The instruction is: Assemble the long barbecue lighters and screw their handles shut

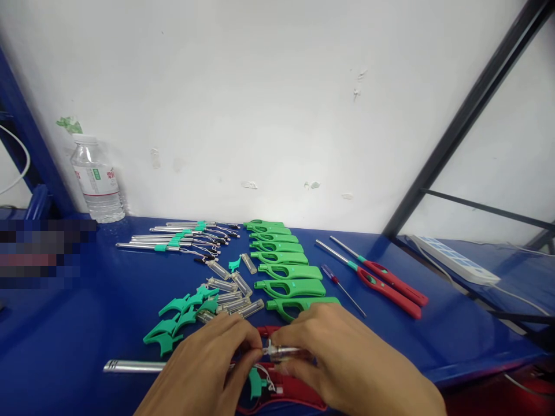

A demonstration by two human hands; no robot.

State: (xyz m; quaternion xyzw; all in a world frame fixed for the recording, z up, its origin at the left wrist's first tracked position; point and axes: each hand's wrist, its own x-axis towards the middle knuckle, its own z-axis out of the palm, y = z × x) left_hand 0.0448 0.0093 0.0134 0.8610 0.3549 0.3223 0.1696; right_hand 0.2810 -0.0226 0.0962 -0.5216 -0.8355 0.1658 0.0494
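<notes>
My right hand grips a clear lighter fuel tank between thumb and fingers, low in the middle. At the tank's valve end, my left hand closes in a pinch; what is between the fingertips is too small to make out. Beneath both hands lies an opened red lighter shell, with a teal trigger and thin white wires in it. A silver metal tube sticks out to the left, partly hidden by my left hand. Several more clear tanks and loose teal triggers lie just beyond.
Green lighter shells form a column toward the wall. Metal tubes with wires lie at the back left. A screwdriver and two red lighters lie right. A water bottle and a power strip stand farther out.
</notes>
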